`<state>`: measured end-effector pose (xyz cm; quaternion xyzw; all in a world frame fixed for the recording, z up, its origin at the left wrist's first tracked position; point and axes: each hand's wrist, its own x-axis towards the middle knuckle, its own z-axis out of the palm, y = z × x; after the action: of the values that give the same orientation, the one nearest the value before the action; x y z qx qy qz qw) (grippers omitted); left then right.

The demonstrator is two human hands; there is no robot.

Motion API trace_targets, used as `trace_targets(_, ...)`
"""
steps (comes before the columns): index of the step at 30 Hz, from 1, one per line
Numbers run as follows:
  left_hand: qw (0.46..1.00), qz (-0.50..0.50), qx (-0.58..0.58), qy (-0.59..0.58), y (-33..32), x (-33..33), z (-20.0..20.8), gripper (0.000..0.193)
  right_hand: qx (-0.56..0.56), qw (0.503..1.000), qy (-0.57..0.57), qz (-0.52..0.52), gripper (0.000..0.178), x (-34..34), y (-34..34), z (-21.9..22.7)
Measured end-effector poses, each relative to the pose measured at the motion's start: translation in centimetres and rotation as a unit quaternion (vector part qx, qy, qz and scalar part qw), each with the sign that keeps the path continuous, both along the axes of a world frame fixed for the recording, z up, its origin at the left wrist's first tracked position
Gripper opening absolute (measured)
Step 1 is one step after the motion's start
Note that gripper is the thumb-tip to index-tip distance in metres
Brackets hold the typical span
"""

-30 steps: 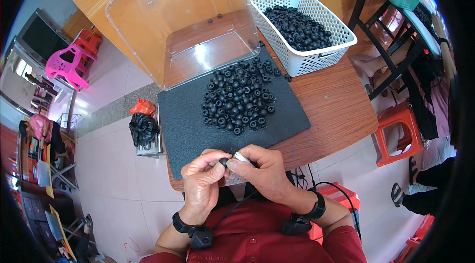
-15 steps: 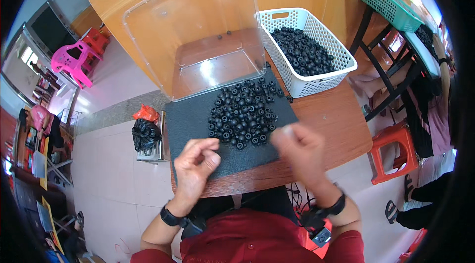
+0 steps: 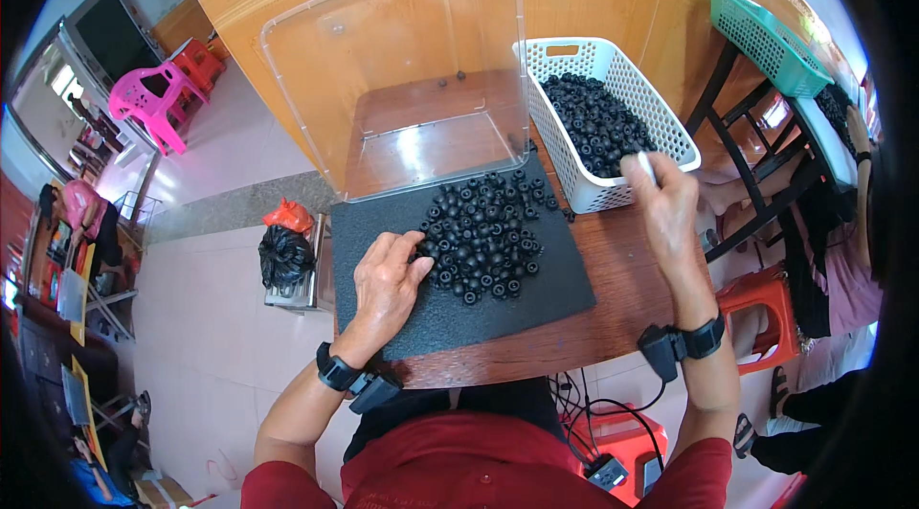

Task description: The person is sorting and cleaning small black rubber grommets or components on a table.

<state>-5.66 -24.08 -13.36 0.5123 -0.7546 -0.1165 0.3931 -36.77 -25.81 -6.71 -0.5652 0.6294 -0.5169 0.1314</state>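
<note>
Small black round pieces (image 3: 483, 231), many with a ringed hole, lie heaped on a dark grey mat (image 3: 565, 284). At the left edge of the heap is my left hand (image 3: 388, 284), its bent fingertips touching the pieces and its thumb apart from the forefinger. My right hand (image 3: 665, 207) is raised at the front right corner of a white perforated basket (image 3: 661, 121), which holds many more black pieces (image 3: 598, 121). Its fingers are closed together. A whitish sliver shows at them; whether they hold it or it is the basket's rim, I cannot tell.
A clear plastic bin (image 3: 392, 88) stands tilted behind the mat, against a wood-panelled wall. A green basket (image 3: 766, 40) and a seated person are at right, beside a red stool (image 3: 761, 308). Black cables (image 3: 574, 404) hang below the table's front edge.
My right hand has gone from beside the heap to the white basket's front corner, up and to the right. My left hand has moved slightly forward onto the heap's edge.
</note>
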Motion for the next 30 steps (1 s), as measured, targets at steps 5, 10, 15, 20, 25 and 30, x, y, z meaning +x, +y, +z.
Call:
trace_targets(5, 0.997, -0.022, -0.006, -0.073, -1.6, -0.9, -0.5, 0.023, 0.035, 0.994, -0.052, 0.092, 0.022, 1.7, 2.8, -1.6)
trace_targets(10, 0.991, -0.04, 0.123, -0.032, -2.7, -0.2, -0.1, 0.023, 0.087, 0.981, -0.117, 0.128, 0.018, 3.1, 5.3, -2.2)
trace_targets(15, 0.883, -0.05, 0.356, 0.3, -1.5, 0.6, 2.0, 0.022, 0.091, 0.974, -0.113, 0.175, 0.017, 5.6, 6.7, -3.3)
trace_targets(20, 0.716, -0.126, 0.42, 0.543, 2.0, -0.4, 3.2, 0.019, 0.015, 0.967, -0.09, 0.24, 0.016, 10.2, 7.5, -3.9)
trace_targets(25, 0.667, -0.143, 0.41, 0.605, 3.9, -1.9, 3.1, 0.019, -0.038, 0.963, -0.113, 0.241, 0.012, 13.9, 7.5, -3.8)
trace_targets(30, 0.741, -0.154, 0.367, 0.541, 4.4, -1.4, 2.8, 0.022, -0.046, 0.959, -0.119, 0.253, 0.008, 14.4, 7.5, -3.3)
